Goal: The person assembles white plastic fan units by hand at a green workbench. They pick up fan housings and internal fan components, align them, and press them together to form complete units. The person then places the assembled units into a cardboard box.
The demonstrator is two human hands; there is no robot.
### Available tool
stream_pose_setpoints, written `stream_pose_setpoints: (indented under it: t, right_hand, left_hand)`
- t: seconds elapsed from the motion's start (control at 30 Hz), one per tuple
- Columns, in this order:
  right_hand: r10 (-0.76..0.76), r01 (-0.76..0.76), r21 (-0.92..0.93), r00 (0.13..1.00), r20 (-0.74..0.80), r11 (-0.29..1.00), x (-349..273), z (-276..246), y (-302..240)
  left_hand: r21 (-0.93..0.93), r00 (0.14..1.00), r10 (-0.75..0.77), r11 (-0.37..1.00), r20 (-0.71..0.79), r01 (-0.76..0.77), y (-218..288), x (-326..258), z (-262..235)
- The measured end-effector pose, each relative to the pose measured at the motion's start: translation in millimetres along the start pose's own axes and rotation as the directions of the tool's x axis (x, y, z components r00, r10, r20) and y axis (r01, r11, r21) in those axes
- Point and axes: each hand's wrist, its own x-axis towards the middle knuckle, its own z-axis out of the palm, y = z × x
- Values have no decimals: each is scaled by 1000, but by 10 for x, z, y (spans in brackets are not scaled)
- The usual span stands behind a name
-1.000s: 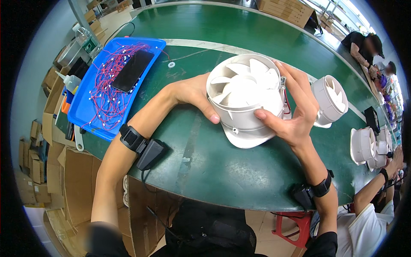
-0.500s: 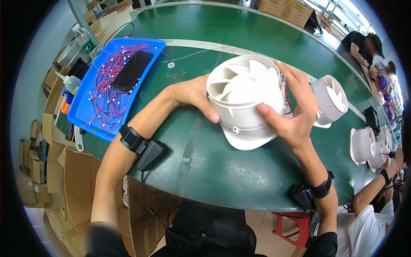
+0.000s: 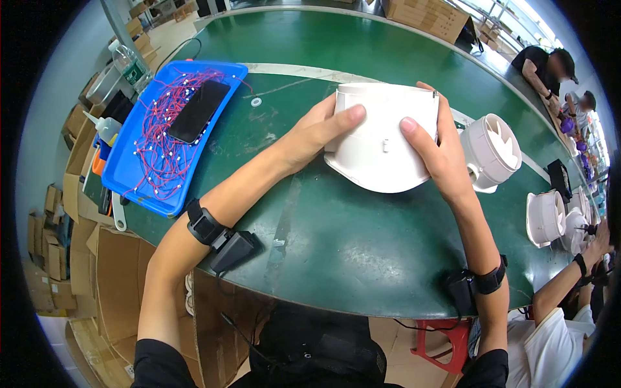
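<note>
A white plastic duct fan housing (image 3: 381, 139) stands tipped on its side on the green table (image 3: 349, 246), its flat flange facing me and the blades hidden. My left hand (image 3: 320, 126) grips its left edge, thumb across the near face. My right hand (image 3: 436, 145) holds its right side, thumb on the face and fingers wrapped over the top rim. Both wrists carry black bands with small black boxes.
A blue tray (image 3: 139, 187) at the left holds red wires and a black phone (image 3: 199, 110). Another white fan (image 3: 491, 152) lies right of my hands, more fans (image 3: 546, 216) beyond it near a co-worker's arm (image 3: 569, 284). Bottles and cardboard boxes line the left edge.
The fan housing has been tilted up from lying with its blades facing me onto its side, so the flange now faces me. Both hands shifted their grip around it.
</note>
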Motion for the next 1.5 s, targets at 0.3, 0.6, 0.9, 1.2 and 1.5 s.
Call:
stream_pose_setpoints:
  t: [0.3,0.6,0.9,1.2,1.5]
  right_hand:
    - [0,0,67,1000,-4,998,41,-61,81]
    - [77,-60,242,995,-61,968,128,-177,278]
    - [145,-109,351,987,-77,930,118,-213,277]
    - [-40,53,195,997,-71,979,131,-173,327]
    - [396,-330,778,911,115,534,126,-195,352]
  left_hand:
    - [140,998,63,988,28,-66,12,4,0]
    - [6,1000,15,1000,-4,-15,-151,72,-92]
    - [-25,999,-30,999,-20,30,-140,33,-61]
    - [217,984,134,971,-121,-105,-87,-9,167]
    - [179,979,199,966,-48,-188,-207,-28,94]
